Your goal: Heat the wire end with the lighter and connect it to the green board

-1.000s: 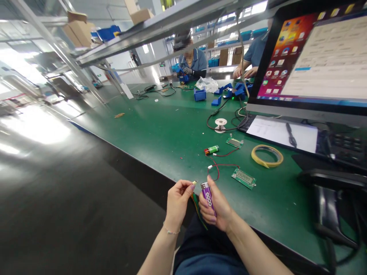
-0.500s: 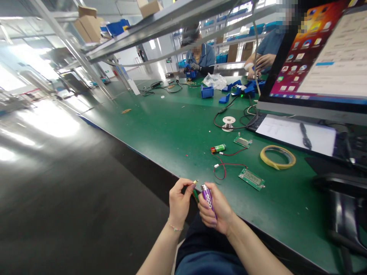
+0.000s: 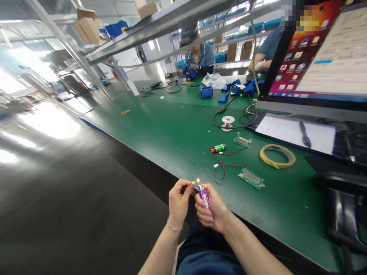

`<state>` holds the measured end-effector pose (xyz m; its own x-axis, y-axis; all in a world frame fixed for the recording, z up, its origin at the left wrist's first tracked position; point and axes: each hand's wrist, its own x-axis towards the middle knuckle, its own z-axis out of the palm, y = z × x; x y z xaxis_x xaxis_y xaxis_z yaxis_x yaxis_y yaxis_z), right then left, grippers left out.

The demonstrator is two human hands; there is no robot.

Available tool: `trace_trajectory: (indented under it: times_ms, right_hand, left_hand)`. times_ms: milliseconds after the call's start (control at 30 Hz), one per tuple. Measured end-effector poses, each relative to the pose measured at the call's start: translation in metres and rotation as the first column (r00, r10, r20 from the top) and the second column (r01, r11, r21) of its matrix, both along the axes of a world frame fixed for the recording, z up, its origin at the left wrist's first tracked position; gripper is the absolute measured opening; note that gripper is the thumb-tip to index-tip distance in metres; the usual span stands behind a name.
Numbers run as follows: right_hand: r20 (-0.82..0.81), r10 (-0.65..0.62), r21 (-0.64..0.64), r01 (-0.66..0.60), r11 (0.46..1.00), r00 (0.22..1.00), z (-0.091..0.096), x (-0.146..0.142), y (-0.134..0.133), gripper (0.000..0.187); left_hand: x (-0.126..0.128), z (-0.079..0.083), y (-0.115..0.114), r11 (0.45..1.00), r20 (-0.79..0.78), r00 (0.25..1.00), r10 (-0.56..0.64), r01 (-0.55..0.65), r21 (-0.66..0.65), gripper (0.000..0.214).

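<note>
Green tabletop (image 3: 177, 130) has a yellow tape roll (image 3: 277, 156), two little circuit boards (image 3: 251, 178) with red wires, a small green battery (image 3: 218, 148), a wire spool (image 3: 228, 123), blue bins (image 3: 207, 91) farther back, plus a keyboard with paper (image 3: 292, 131) on it.

Long green workbench (image 3: 172, 126), glossy dark floor (image 3: 71, 198) with window glare, metal shelf rail (image 3: 160, 23) overhead.

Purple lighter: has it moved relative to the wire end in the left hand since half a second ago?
Yes. The purple lighter has tilted left, closing the gap to the wire end, flame now lit.
</note>
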<state>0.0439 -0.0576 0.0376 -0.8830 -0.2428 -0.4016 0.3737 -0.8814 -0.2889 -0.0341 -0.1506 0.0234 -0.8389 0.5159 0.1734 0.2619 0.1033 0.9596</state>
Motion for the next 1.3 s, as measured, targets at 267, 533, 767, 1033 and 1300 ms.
trace_trajectory:
  times_ms: [267,533,767,1033,1300]
  right_hand:
    - [0.008,0.009,-0.019,-0.009,1.000,1.000,0.001,-0.001,0.001,0.060]
    - [0.005,0.024,-0.044,-0.024,0.999,1.000,-0.002,0.000,0.002,0.059]
    - [0.003,0.018,-0.055,-0.018,0.998,1.000,-0.004,0.000,0.003,0.066]
    - [0.003,0.008,-0.058,-0.008,0.998,1.000,-0.002,-0.001,0.005,0.067]
    - [-0.003,0.016,-0.062,-0.016,0.998,1.000,-0.003,-0.001,0.004,0.068]
  left_hand:
    - [-0.001,0.000,0.002,1.000,0.002,1.000,-0.008,0.008,0.001,0.015]
    - [-0.001,0.001,0.000,1.000,0.000,1.000,-0.009,0.009,-0.012,0.016]
    - [-0.001,0.000,0.000,1.000,0.034,0.999,0.002,-0.002,0.011,0.015]
    - [0.000,0.004,0.003,0.995,0.255,0.966,-0.034,0.009,0.100,0.018]
    - [-0.003,0.012,0.006,0.964,0.552,0.819,-0.154,0.002,0.267,0.026]
